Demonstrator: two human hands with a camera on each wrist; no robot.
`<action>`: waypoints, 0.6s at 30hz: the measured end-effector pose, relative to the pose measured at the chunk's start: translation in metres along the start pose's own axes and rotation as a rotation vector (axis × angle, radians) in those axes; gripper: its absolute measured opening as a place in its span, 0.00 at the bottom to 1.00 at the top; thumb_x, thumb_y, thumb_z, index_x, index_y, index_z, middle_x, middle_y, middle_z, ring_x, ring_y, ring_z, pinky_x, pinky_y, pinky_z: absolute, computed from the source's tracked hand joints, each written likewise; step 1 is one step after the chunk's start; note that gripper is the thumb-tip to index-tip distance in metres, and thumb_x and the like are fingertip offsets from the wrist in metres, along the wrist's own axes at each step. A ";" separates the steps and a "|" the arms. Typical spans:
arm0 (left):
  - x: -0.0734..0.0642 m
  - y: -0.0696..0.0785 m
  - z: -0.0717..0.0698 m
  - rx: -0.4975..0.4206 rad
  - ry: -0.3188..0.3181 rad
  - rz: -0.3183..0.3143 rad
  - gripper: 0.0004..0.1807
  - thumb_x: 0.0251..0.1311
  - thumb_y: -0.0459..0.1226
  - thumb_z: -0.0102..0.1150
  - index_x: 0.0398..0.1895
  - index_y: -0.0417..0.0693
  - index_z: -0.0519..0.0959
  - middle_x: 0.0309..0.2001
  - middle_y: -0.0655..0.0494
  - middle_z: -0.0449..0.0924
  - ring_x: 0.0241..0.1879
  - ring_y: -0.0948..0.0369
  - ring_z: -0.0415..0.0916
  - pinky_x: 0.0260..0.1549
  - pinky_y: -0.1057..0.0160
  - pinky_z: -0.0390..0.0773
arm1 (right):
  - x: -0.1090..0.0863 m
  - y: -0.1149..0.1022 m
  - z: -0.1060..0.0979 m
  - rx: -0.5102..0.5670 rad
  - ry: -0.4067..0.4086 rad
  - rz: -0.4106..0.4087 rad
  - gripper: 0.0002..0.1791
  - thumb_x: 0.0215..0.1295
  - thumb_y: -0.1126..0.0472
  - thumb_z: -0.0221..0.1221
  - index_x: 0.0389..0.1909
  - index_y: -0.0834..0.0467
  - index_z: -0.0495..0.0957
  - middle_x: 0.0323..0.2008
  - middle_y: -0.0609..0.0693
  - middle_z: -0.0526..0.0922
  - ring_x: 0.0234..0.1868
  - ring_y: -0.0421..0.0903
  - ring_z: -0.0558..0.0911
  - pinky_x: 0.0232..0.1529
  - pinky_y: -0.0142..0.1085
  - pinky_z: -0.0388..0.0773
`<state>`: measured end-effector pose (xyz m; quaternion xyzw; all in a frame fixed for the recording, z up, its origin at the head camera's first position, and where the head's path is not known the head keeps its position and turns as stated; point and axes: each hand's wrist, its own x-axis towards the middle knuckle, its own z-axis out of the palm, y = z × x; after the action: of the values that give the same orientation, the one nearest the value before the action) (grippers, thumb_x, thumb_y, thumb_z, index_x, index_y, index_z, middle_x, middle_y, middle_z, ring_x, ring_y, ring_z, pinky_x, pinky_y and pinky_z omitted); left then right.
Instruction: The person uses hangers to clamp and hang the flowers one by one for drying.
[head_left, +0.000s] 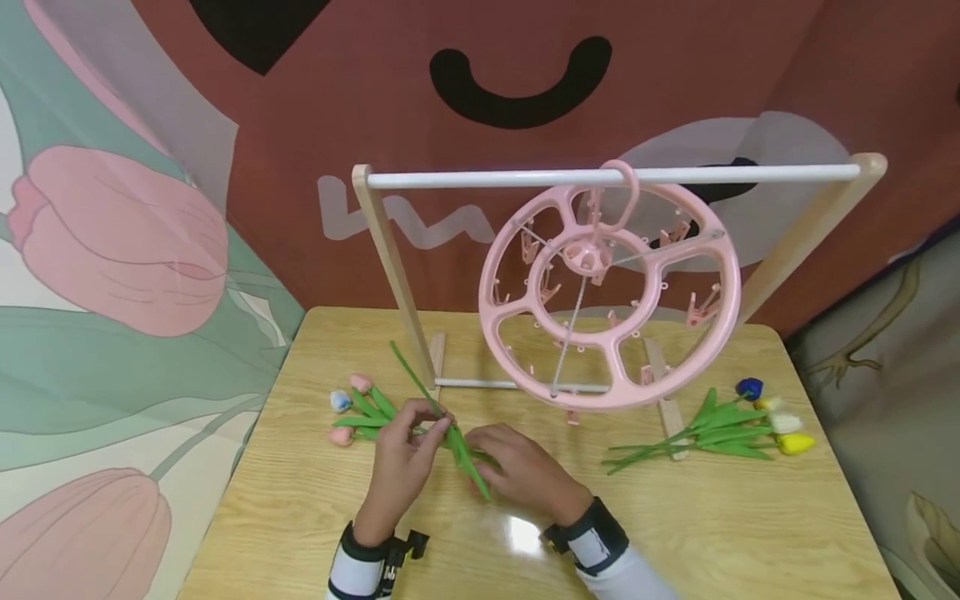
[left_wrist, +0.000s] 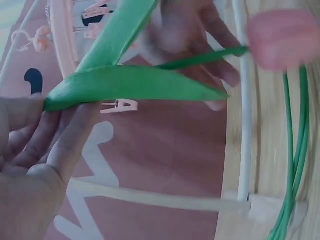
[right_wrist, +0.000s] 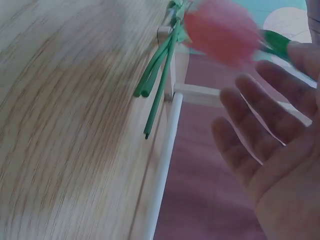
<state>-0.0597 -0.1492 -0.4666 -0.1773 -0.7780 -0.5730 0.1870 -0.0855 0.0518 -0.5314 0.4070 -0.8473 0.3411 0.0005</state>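
Left hand (head_left: 401,454) pinches a green-stemmed artificial pink tulip (head_left: 438,421); right hand (head_left: 525,471) hovers open-fingered beside it, mid-table, bare wooden tabletop (head_left: 750,525) rightward.

A wooden table (head_left: 720,533) is standing before a wall. On its back part a rack (head_left: 615,176) is standing, and a round clip hanger (head_left: 609,297) is hanging from its bar. To the left of the rack a bunch of flowers (head_left: 358,408) is lying; to the right another bunch (head_left: 720,427) is lying. Both hands are staying near the left bunch, in front of the rack.
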 end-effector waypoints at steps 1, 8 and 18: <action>0.000 0.000 0.000 -0.037 0.019 -0.020 0.07 0.61 0.25 0.58 0.41 0.34 0.74 0.38 0.39 0.82 0.38 0.52 0.83 0.30 0.61 0.88 | -0.001 0.000 0.000 0.004 0.002 0.006 0.16 0.67 0.55 0.58 0.54 0.51 0.78 0.51 0.44 0.82 0.55 0.40 0.77 0.57 0.39 0.80; 0.000 -0.001 0.001 -0.294 0.183 -0.127 0.06 0.63 0.23 0.55 0.40 0.25 0.70 0.39 0.26 0.76 0.40 0.54 0.83 0.35 0.61 0.88 | -0.006 0.004 -0.002 0.050 0.066 0.053 0.05 0.66 0.60 0.59 0.39 0.51 0.83 0.34 0.39 0.83 0.36 0.34 0.79 0.39 0.30 0.84; -0.021 -0.013 0.033 -0.345 0.224 -0.349 0.18 0.66 0.33 0.58 0.56 0.32 0.75 0.51 0.32 0.79 0.50 0.53 0.80 0.44 0.65 0.85 | -0.007 0.004 -0.012 -0.035 0.247 0.099 0.06 0.64 0.58 0.62 0.27 0.49 0.81 0.23 0.35 0.74 0.24 0.32 0.70 0.21 0.24 0.72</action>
<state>-0.0505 -0.1225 -0.4972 -0.0052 -0.6620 -0.7368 0.1374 -0.0865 0.0655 -0.5263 0.3196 -0.8657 0.3733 0.0954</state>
